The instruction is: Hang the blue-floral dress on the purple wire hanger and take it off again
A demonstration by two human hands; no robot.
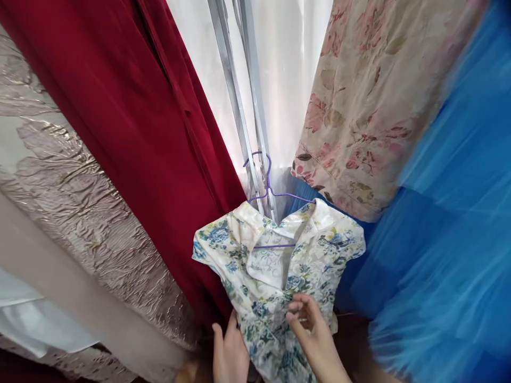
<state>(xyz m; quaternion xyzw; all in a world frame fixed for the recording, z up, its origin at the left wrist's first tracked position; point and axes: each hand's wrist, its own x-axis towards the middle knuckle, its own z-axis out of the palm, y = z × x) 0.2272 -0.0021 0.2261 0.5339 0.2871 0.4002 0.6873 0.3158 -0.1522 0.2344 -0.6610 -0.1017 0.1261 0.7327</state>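
Note:
A white dress with blue and green flowers [265, 311] hangs on a purple wire hanger [268, 181]. Its collar is spread, and the front opening runs down to about chest level. At the lower left edge of the dress is my left hand [230, 354], its thumb and fingers stretched out and apart against the fabric. My right hand [315, 338] is at the front, just below the bottom of the opening. Its fingers are bent towards the thumb in a pinch; anything small between the tips is too indistinct to make out.
Grey metal rails [241, 96] stand behind the hanger, before a white curtain [287, 69]. To the left hang a dark red garment [131, 117] and a pinkish textured fabric [91, 197]. A beige floral garment [359, 106] and blue tulle [443, 229] hang on the right.

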